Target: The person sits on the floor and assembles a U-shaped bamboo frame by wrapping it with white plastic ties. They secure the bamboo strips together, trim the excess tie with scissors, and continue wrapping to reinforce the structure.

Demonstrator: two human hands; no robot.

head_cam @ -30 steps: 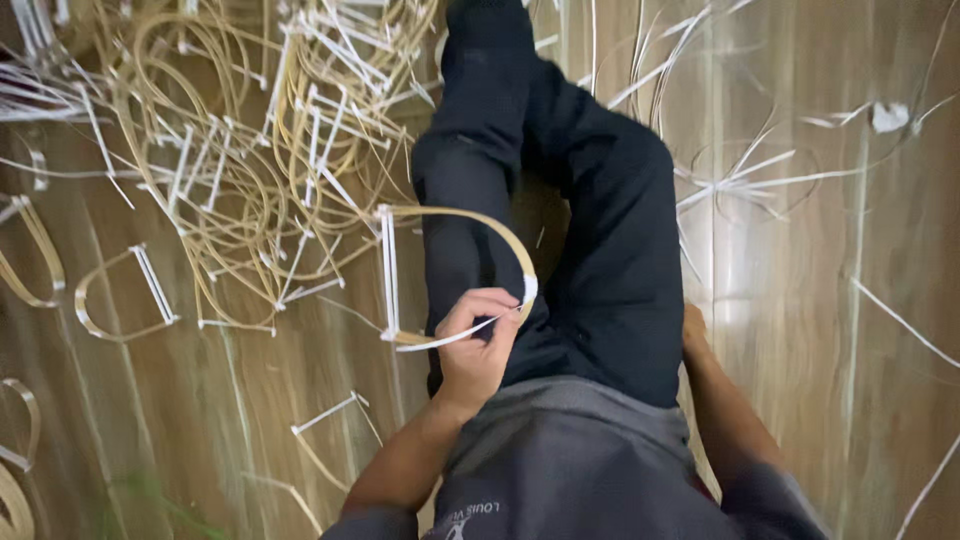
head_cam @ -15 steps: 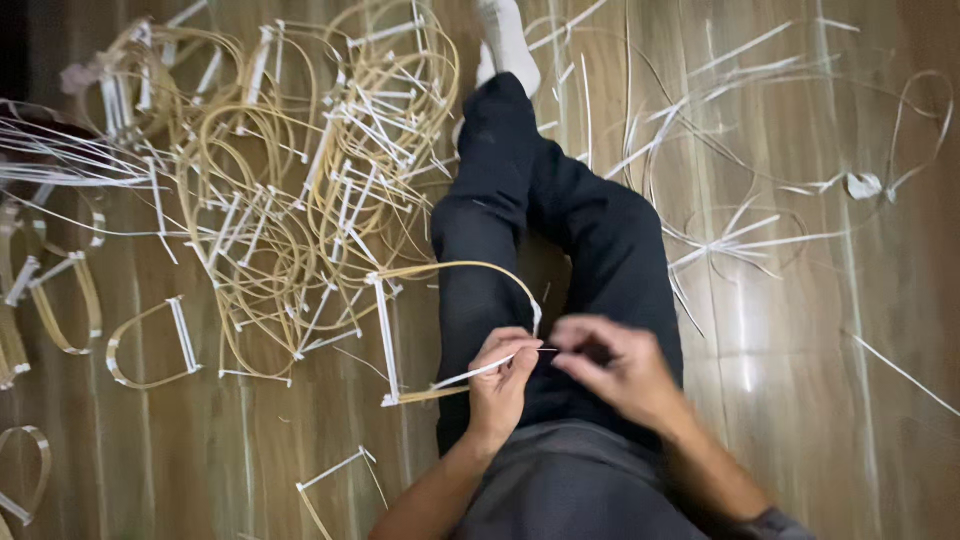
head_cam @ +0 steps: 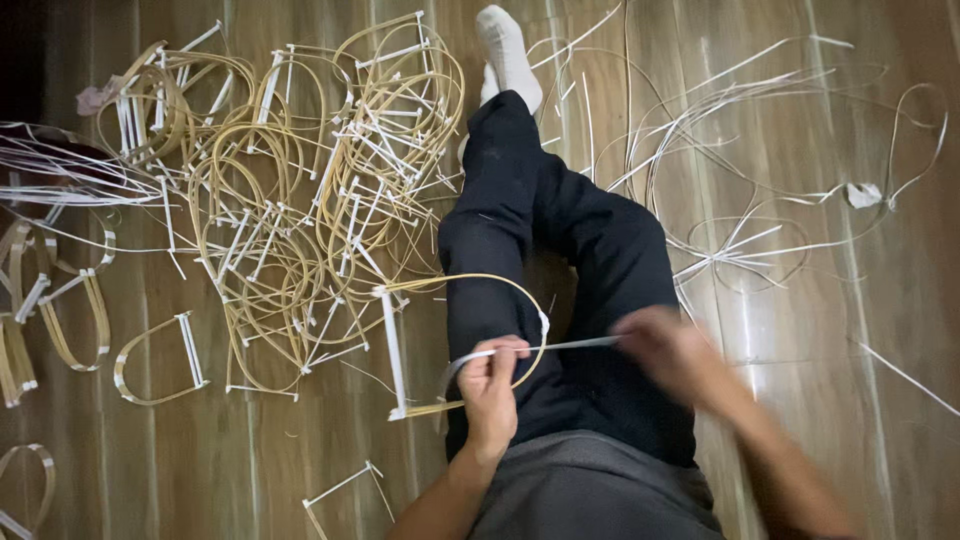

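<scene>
Bamboo-coloured cane hoop (head_cam: 470,340) sits across the lap, and the left hand (head_cam: 492,385) pinches it along with a white strip (head_cam: 560,346). Right hand (head_cam: 672,352) is blurry; it looks closed on the strip's other end, pulled taut. Looks like the binding step to me, so next needs steady tension. No containers, just a loose pile of finished hoops (head_cam: 300,200) on the wooden floor (head_cam: 850,400).
</scene>
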